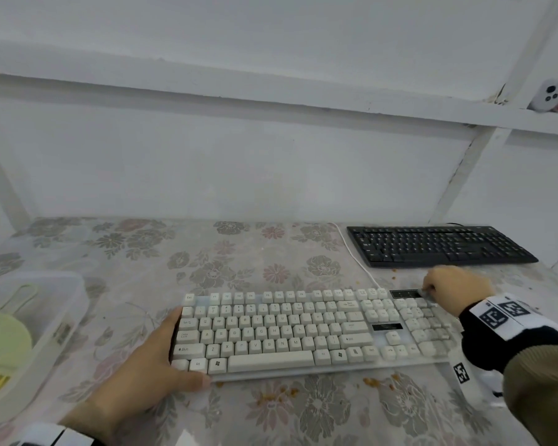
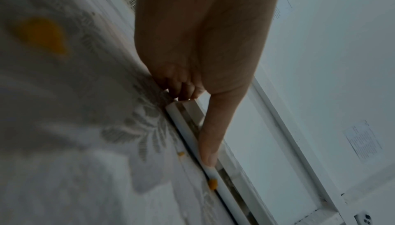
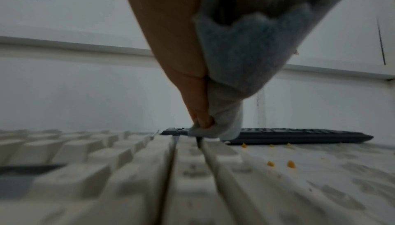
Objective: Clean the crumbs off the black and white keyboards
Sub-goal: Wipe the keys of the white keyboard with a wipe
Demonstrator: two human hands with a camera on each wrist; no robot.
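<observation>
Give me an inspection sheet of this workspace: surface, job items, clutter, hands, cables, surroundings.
Surface: floral tablecloth, orange crumbs scattered in front of the white keyboard.
Job's things: white keyboard near, black keyboard at the back right; crumbs between them.
Clutter: clear plastic bin at the left holding a pale green item.
Hands: left hand grips the white keyboard's left end; right hand pinches a grey cloth at its far right corner.
Cables: white cable runs back from the white keyboard.
Surroundings: white wall and ledge, small white device on it.

White keyboard (image 1: 303, 329), floral tablecloth (image 1: 239, 252)
</observation>
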